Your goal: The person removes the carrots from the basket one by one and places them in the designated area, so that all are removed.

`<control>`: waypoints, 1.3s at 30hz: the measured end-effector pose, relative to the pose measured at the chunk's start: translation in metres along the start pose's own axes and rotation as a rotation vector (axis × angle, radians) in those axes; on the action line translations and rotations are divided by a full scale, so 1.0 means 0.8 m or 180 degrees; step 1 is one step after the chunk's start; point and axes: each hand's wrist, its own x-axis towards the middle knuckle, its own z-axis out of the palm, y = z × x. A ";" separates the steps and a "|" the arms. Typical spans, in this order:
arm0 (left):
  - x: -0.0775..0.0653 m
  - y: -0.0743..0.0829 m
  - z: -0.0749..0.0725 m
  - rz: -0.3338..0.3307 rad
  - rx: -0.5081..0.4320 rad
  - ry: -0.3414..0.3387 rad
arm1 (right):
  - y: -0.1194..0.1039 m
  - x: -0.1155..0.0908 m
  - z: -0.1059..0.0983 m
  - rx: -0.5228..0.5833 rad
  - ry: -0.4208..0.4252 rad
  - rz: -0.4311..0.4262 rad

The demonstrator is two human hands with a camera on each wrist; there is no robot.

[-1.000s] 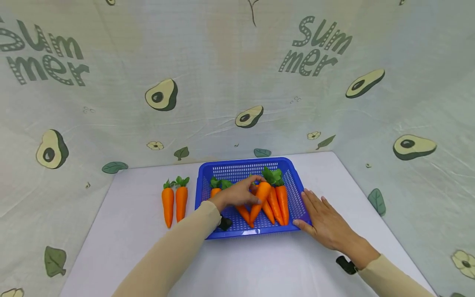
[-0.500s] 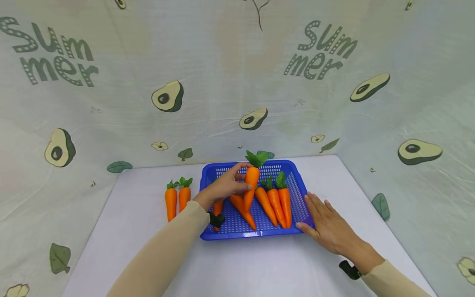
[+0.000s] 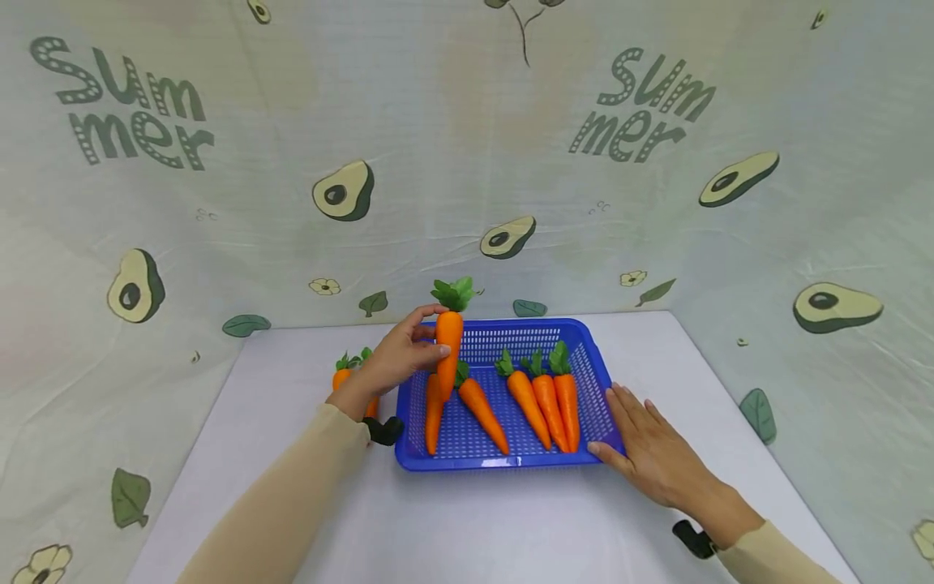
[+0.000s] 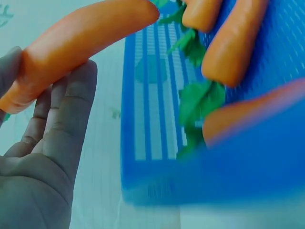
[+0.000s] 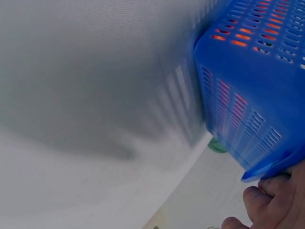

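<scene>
My left hand [image 3: 397, 353] pinches an orange carrot [image 3: 448, 341] with a green leafy top, between thumb and fingers. The carrot is upright, leaves up, over the left end of a blue plastic basket [image 3: 503, 463]. In the left wrist view the fingers [image 4: 78, 95] lie along the underside of the carrot. Several more carrots [image 3: 483, 415] lie in the basket: a group of three at the right, others at the left. My right hand [image 3: 657, 454] rests with straight fingers at the basket's right rim; in the right wrist view it is at the rim's edge.
Left of the basket, two carrots [image 3: 341, 376] lie on the white table [image 3: 467, 527], partly hidden behind my left hand and wrist. A printed cloth [image 3: 438, 162] with avocados and lettering hangs behind and around the table.
My left hand has lifted the carrot from the middle of the basket, turned it upright and carried it left. The right hand stays at the right rim. The head view has shifted slightly.
</scene>
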 end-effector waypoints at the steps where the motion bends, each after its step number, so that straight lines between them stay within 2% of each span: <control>1: -0.006 -0.001 -0.007 0.0002 0.0035 0.0070 | 0.000 0.000 0.000 -0.0007 0.0009 -0.0010; 7: -0.038 -0.008 -0.049 -0.0022 0.0140 0.0346 | 0.000 0.000 0.002 -0.0027 0.0065 -0.0043; 11: -0.062 -0.014 -0.082 -0.0111 0.0312 0.0535 | 0.001 -0.001 0.003 -0.0062 0.0149 -0.0105; 14: -0.081 -0.022 -0.109 -0.0222 0.0555 0.0700 | 0.002 0.000 0.002 -0.0073 0.0171 -0.0145; 22: -0.122 -0.055 -0.168 -0.0526 0.0949 0.1016 | 0.001 0.001 0.000 -0.0013 -0.0051 -0.0038; 26: -0.134 -0.070 -0.184 -0.0816 0.1067 0.1072 | 0.001 0.001 0.000 0.0001 -0.0098 -0.0016; 31: -0.138 -0.090 -0.194 -0.1110 0.0986 0.1029 | 0.003 0.001 0.002 -0.0012 -0.0093 -0.0029; 39: -0.137 -0.126 -0.203 -0.1344 0.0863 0.0935 | 0.002 0.002 0.001 -0.0019 -0.0061 -0.0029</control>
